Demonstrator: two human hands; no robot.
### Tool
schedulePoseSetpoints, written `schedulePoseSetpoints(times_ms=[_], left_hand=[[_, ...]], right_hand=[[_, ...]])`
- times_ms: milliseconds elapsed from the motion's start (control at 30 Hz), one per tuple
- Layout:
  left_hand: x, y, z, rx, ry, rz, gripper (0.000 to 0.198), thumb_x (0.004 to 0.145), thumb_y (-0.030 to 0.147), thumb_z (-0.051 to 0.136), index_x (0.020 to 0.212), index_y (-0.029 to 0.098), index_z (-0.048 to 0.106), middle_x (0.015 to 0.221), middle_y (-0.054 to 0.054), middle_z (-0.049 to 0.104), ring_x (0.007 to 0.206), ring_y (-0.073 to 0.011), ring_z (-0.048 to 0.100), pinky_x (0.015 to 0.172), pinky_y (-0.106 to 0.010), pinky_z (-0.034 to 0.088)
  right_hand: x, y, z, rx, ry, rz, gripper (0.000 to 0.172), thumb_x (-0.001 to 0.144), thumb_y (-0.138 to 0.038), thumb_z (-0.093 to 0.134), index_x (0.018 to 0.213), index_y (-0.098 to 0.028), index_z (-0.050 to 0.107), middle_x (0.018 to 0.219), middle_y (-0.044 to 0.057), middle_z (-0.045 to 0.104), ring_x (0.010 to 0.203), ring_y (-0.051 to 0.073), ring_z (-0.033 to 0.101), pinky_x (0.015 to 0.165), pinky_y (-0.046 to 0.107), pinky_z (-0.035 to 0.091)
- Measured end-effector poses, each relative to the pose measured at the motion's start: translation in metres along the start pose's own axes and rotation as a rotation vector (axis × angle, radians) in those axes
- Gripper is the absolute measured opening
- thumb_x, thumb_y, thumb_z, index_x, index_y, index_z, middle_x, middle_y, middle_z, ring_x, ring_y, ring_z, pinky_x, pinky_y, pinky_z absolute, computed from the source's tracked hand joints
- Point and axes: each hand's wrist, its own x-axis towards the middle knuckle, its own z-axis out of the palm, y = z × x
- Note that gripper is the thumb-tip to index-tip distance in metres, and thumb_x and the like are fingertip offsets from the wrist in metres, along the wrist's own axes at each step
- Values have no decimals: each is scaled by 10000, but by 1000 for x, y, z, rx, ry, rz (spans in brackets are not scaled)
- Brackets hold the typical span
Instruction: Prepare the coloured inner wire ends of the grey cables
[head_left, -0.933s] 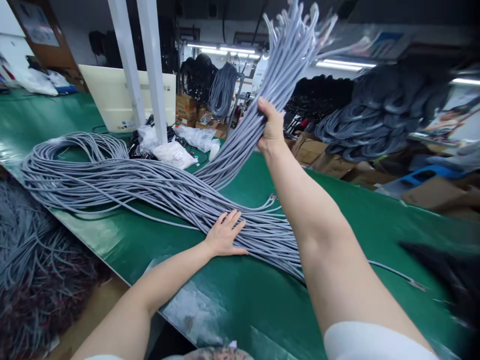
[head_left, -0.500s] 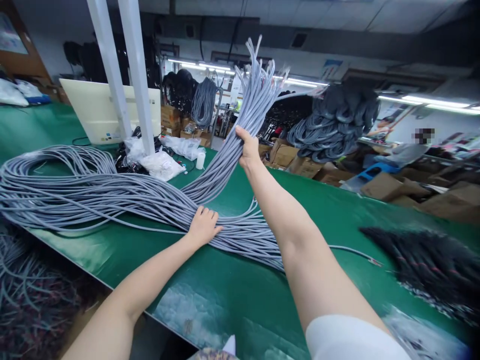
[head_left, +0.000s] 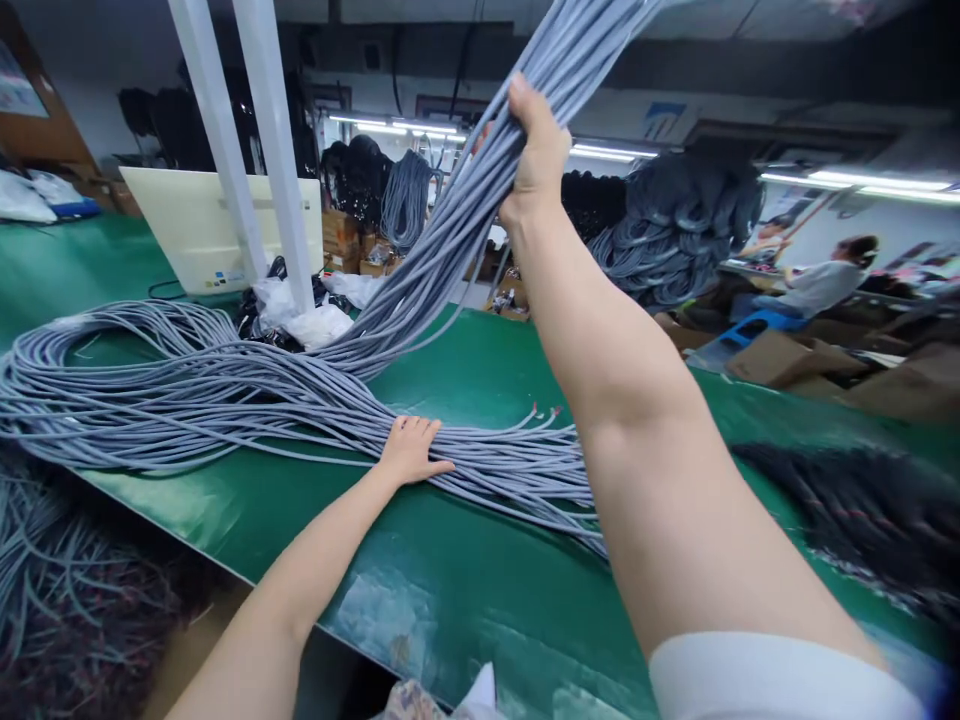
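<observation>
A long bundle of grey cables lies looped across the green-topped workbench, with its strands running up into the air. My right hand grips the raised part of the bundle high in the view, and the cables run past the top edge. My left hand rests flat on the strands lying on the bench, fingers spread, holding nothing. Several stripped cable ends with red marks fan out just right of my left hand.
A black cable bundle lies on the bench at right. Grey cables pile below the near-left bench edge. White posts and white bags stand behind. A seated person works beyond cardboard boxes.
My right hand has risen higher and lifted more of the bundle off the bench. My left hand stays pressed on the cables, shifted slightly.
</observation>
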Motion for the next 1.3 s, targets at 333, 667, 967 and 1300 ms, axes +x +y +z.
schedulePoseSetpoints(times_ms=[333, 667, 967, 1300], left_hand=[[21, 35, -58, -1552, 316, -108, 1105, 686, 866, -49, 1225, 116, 558, 1322, -251, 536, 1198, -324, 548, 894, -492, 493], [33, 66, -97, -1903, 539, -232, 898, 761, 845, 124, 1131, 154, 564, 1149, -135, 665, 1133, -254, 597, 876, -424, 526], [-27, 53, -79, -1684, 407, -28, 784, 803, 794, 72, 929, 177, 541, 905, 27, 690, 1059, -112, 613, 1007, -244, 443], [-101, 16, -64, -1009, 204, -316, 633, 748, 783, 280, 1022, 342, 642, 1232, 74, 663, 1273, -287, 501, 1063, -540, 407]], right_hand=[[-192, -5, 2, 162, -86, -157, 276, 772, -437, 630, 807, -165, 598, 735, 9, 636, 948, 236, 689, 753, 350, 594], [-269, -95, -95, 73, 247, -249, 514, 807, -671, 437, 959, -224, 639, 865, 19, 677, 1071, 205, 645, 804, 334, 565], [-417, -23, -153, 478, 513, 58, 489, 661, -647, 627, 956, -257, 623, 932, 11, 715, 1148, 226, 589, 964, 436, 522], [-568, 23, -157, 617, 174, 394, 774, 324, -490, 886, 1023, -271, 637, 1169, 54, 667, 1183, 261, 556, 1049, 430, 371]])
